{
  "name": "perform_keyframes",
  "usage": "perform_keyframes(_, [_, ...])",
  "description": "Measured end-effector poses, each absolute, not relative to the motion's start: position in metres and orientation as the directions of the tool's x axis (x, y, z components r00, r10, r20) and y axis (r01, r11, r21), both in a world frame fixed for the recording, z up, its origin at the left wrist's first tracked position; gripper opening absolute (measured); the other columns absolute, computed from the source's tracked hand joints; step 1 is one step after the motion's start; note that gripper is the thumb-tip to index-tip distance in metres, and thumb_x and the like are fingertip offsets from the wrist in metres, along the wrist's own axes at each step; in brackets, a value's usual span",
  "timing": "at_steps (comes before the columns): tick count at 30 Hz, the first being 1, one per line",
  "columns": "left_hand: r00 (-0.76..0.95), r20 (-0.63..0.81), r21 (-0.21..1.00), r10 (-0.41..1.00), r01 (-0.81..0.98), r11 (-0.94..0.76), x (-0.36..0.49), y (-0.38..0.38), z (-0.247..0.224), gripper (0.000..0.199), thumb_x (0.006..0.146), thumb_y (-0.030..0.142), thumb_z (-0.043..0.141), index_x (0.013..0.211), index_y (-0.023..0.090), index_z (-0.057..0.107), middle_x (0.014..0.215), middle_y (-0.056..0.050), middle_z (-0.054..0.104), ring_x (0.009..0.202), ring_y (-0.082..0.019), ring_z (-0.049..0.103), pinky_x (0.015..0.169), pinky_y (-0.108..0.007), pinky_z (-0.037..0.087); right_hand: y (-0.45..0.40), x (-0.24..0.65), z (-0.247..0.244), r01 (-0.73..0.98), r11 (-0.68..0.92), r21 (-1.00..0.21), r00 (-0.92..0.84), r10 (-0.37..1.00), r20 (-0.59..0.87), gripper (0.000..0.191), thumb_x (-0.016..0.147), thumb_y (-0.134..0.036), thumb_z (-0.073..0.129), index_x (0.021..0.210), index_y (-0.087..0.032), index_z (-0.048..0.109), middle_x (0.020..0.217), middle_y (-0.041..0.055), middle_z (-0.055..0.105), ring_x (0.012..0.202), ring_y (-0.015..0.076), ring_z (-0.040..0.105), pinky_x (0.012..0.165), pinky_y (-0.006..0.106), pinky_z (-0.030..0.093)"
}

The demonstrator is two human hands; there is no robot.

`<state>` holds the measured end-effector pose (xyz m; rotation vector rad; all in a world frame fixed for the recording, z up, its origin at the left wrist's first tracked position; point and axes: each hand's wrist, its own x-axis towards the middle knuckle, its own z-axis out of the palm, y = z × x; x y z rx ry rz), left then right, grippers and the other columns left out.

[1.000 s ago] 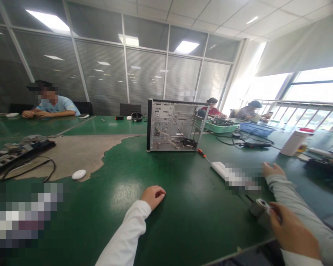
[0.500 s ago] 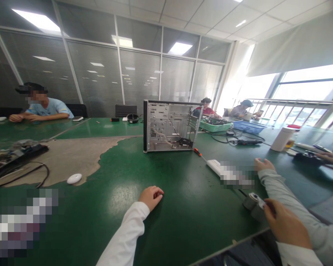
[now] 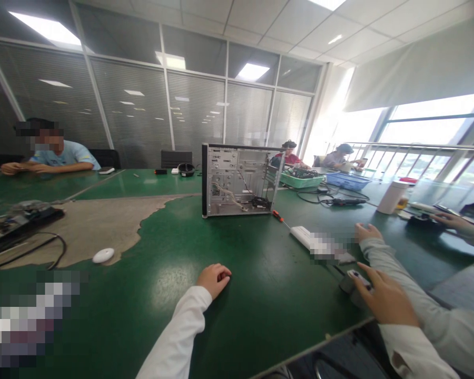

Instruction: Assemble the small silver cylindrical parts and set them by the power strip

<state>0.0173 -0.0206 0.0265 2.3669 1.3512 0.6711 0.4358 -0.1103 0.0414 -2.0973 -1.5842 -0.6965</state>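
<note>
My left hand (image 3: pixel 214 280) rests on the green table (image 3: pixel 256 295) with its fingers curled in and nothing visible in them. At the right, my right hand (image 3: pixel 391 299) is over a small grey metallic device (image 3: pixel 347 284), its fingers apart and the fingertips at the device's top. Whether they press on it is hard to tell. A white power strip (image 3: pixel 304 238) lies beyond the device. Farther back, an open computer case (image 3: pixel 240 181) stands upright, with wires inside and an orange-handled screwdriver (image 3: pixel 277 216) beside its lower right corner.
Another person's sleeved arm (image 3: pixel 391 268) lies close beside my right hand. A white bottle (image 3: pixel 393 197), green basket (image 3: pixel 302 180) and blue basket (image 3: pixel 346 180) are at the back right. A white round object (image 3: pixel 103 256) and circuit parts (image 3: pixel 19 223) lie left. More people sit around.
My right hand has moved left over the grey device, and its fingers have spread. The whole view has shifted slightly. My left hand stays curled on the table.
</note>
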Motion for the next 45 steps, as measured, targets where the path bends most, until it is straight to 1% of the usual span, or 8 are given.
perform_keyframes(5, [0.433,0.216,0.508,0.875,0.716,-0.479,0.017,-0.021,0.027,0.018,0.068,0.021,0.045,0.079,0.021,0.059,0.068,0.001,0.054,0.065,-0.012,0.048,0.063,-0.023,0.037,-0.084,0.443,0.055,0.95,-0.31,0.036,0.29,0.92,0.265,0.032,0.07,-0.04,0.039,0.093,-0.026,0.055,0.089,0.0067,0.06,0.074,0.0263,0.057,0.057,0.039,0.038])
perform_keyframes(9, [0.432,0.221,0.506,0.875,0.716,-0.481,0.016,-0.022,0.028,0.018,0.068,0.022,0.045,0.079,0.021,0.059,0.068,0.001,0.054,0.066,-0.012,0.048,0.063,-0.023,0.037,-0.071,0.452,0.057,0.966,-0.256,0.045,0.243,0.95,0.195,0.025,0.066,-0.036,0.045,0.083,-0.024,0.058,0.084,0.0069,0.062,0.075,0.0254,0.057,0.057,0.035,0.038])
perform_keyframes(16, [0.425,0.216,0.521,0.879,0.711,-0.472,0.016,-0.023,0.029,0.017,0.068,0.021,0.045,0.078,0.021,0.06,0.068,0.001,0.053,0.065,-0.012,0.048,0.064,-0.023,0.037,-0.057,0.406,0.076,0.997,-0.063,0.047,0.046,0.954,0.297,0.023,0.066,-0.034,0.046,0.083,-0.023,0.058,0.08,0.0045,0.062,0.076,0.0225,0.057,0.065,0.035,0.037])
perform_keyframes(22, [0.399,0.242,0.582,0.884,0.67,-0.461,0.014,-0.019,0.02,0.029,0.067,0.02,0.046,0.096,0.02,0.052,0.068,0.002,0.054,0.063,-0.011,0.047,0.064,-0.023,0.038,-0.037,0.284,0.097,0.932,0.329,-0.153,-0.26,0.899,0.352,0.03,0.068,-0.029,0.048,0.096,-0.02,0.05,0.087,0.0045,0.06,0.082,0.0182,0.053,0.071,0.031,0.036])
perform_keyframes(29, [0.172,0.368,0.608,0.914,0.699,-0.377,0.009,-0.014,0.016,0.052,0.059,0.024,0.059,0.108,0.019,0.041,0.096,-0.004,0.051,0.089,-0.018,0.046,0.081,-0.033,0.035,-0.017,0.156,0.099,0.767,0.611,-0.196,-0.519,0.77,0.371,0.04,0.063,-0.022,0.056,0.102,-0.023,0.046,0.088,0.0032,0.06,0.085,0.0195,0.051,0.072,0.032,0.034])
perform_keyframes(33, [0.056,0.339,0.602,0.939,0.754,-0.262,0.006,-0.009,0.018,0.039,0.061,0.024,0.056,0.099,0.018,0.048,0.097,-0.006,0.052,0.092,-0.021,0.046,0.078,-0.034,0.036,-0.001,0.131,0.076,0.655,0.664,-0.36,-0.517,0.742,0.427,0.047,0.061,-0.02,0.057,0.106,-0.024,0.043,0.092,0.0035,0.057,0.088,0.0195,0.05,0.076,0.033,0.036])
perform_keyframes(39, [0.058,0.377,0.659,0.924,0.685,-0.311,-0.003,0.008,0.012,0.047,0.059,0.012,0.054,0.104,0.02,0.045,0.099,-0.004,0.053,0.091,-0.017,0.048,0.081,-0.029,0.037,0.018,0.137,0.019,0.302,0.506,-0.808,-0.339,0.849,0.405,0.052,0.063,-0.02,0.054,0.111,-0.022,0.034,0.097,0.0051,0.053,0.083,0.0158,0.053,0.071,0.032,0.045])
perform_keyframes(45, [0.043,0.351,0.764,0.935,0.564,-0.313,-0.002,0.015,0.02,0.07,0.058,0.014,0.057,0.119,0.021,0.025,0.095,-0.003,0.056,0.082,-0.014,0.054,0.079,-0.029,0.041,0.025,0.144,0.01,0.154,0.396,-0.905,-0.299,0.892,0.339,0.046,0.061,-0.014,0.051,0.105,-0.021,0.038,0.092,0.0051,0.055,0.079,0.0159,0.055,0.065,0.032,0.047])
